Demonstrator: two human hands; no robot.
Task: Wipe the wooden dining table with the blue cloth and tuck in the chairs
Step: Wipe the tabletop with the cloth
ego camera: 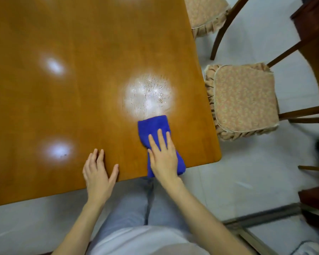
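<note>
The wooden dining table [81, 89] fills the left and middle of the view, with bright light reflections on its top. A folded blue cloth [153, 127] lies near the table's near right corner, its near end hanging over the edge. My right hand [163, 157] presses flat on the cloth with straight fingers. My left hand [98, 172] rests flat on the bare table top by the near edge, to the left of the cloth. Two chairs stand to the right of the table, pulled out: a near chair [245, 100] and a far chair [206, 13], both with floral cushions.
Pale floor tiles [247, 172] surround the table. Dark wooden furniture [313, 21] stands at the far right, behind the chairs. A metal door track [261, 216] crosses the floor at the lower right. My legs are right against the table's near edge.
</note>
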